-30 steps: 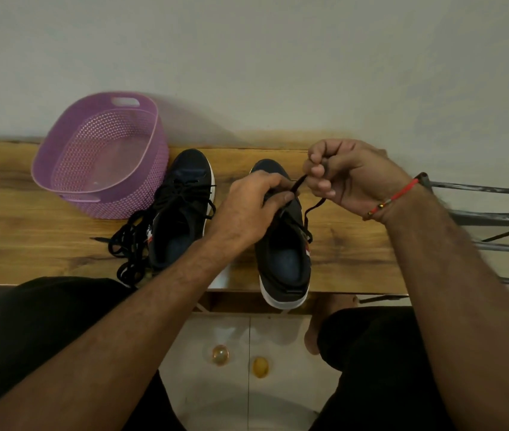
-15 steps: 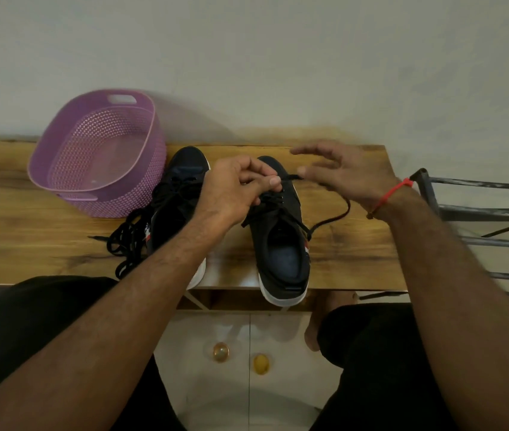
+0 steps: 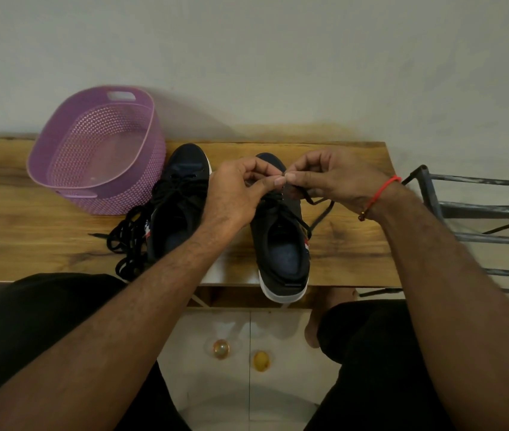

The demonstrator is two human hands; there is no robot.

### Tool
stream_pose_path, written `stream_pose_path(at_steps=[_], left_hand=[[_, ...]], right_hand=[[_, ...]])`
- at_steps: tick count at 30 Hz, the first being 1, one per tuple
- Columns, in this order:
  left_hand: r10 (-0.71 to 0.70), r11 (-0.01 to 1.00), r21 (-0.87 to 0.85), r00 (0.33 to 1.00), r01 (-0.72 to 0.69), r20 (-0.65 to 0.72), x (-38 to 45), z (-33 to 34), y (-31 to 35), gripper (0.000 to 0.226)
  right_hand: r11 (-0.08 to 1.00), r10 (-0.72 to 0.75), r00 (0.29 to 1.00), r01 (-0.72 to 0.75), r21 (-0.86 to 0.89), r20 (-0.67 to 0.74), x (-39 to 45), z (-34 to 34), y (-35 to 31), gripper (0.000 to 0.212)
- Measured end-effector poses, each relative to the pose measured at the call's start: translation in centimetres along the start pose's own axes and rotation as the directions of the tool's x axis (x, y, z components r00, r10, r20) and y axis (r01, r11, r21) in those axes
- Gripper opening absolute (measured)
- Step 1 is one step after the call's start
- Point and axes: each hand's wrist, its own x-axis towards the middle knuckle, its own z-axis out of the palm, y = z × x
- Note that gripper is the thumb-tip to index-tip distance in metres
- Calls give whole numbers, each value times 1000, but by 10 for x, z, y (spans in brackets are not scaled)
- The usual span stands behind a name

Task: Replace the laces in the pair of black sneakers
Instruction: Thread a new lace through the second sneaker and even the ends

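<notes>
Pinching the same black lace (image 3: 317, 201) from both sides: left hand (image 3: 237, 194) and right hand (image 3: 332, 181) meet thumb-tip to thumb-tip over the toe end of the right sneaker (image 3: 281, 241), each grip closed on the lace. Lace runs from the pinch out under the right hand, loops over the worktop (image 3: 29, 231) and comes back to the sneaker's eyelets near its right side. Right sneaker sits toward the worktop's right end, heel and white sole hanging over the front edge. Left sneaker (image 3: 181, 200) is just beside it, partly hidden by the left forearm, toe toward the back edge, loosely laced. Pile of loose black laces (image 3: 129, 237) lies against its left side, toward the front edge. Purple perforated basket (image 3: 98, 150) at the back edge, touching or nearly touching the left sneaker's toe. Red thread bracelet (image 3: 379, 194) on the right wrist. Dark metal rack (image 3: 480, 209) past the worktop's right end
</notes>
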Motion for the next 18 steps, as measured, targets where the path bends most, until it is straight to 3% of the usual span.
stream_pose_path(at_steps=[2,4,7,10,14,18], left_hand=[[-16,1000,17,1000,16,21,-1,0,-1,15],[-66,993,102,990,53,128,-2,0,-5,30],[-116,954,298,959,35,259,-7,2,-15,47],[-109,939,344,966,22,236,-12,2,-22,47],[-96,924,382,967,-2,237,-12,-2,-24,53],[-86,946,325,965,1,248,-7,-14,-23,58]], right_hand=[[993,26,999,-28,-119,-24,1,-1,3,16],[970,64,995,-79,-231,-72,5,-3,9,13],[967,121,989,-138,-216,-90,10,-3,16,11],[975,123,985,-142,-169,-120,11,-1,17,4],[962,102,991,-120,-244,-88,8,1,15,13],[972,78,993,-95,-217,-85,10,9,18,13]])
